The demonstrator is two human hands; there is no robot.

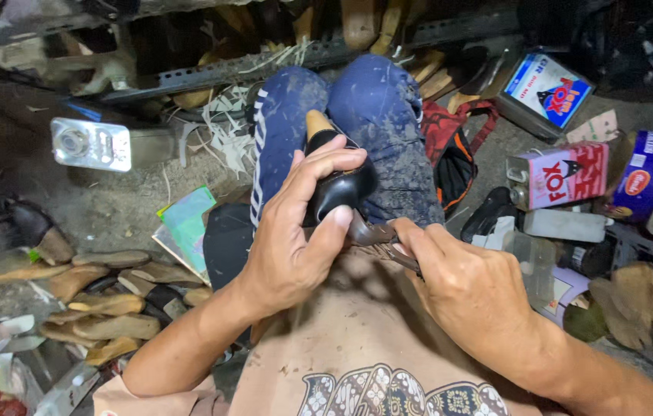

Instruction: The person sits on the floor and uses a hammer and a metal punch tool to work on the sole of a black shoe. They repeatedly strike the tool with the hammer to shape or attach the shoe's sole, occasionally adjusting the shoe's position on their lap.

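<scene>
Right of the knees, a pink rectangular tin (561, 176) and blue round tin (646, 185) lie on the floor. Left hand (295, 231) grips a black shoe (339, 189) on the lap; right hand (465, 285) clamps pliers (376, 235) touching it.

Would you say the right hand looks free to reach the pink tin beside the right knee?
Probably not yet: the right hand grips pincers at the black shoe, though nothing blocks the way to the pink tin.
</scene>
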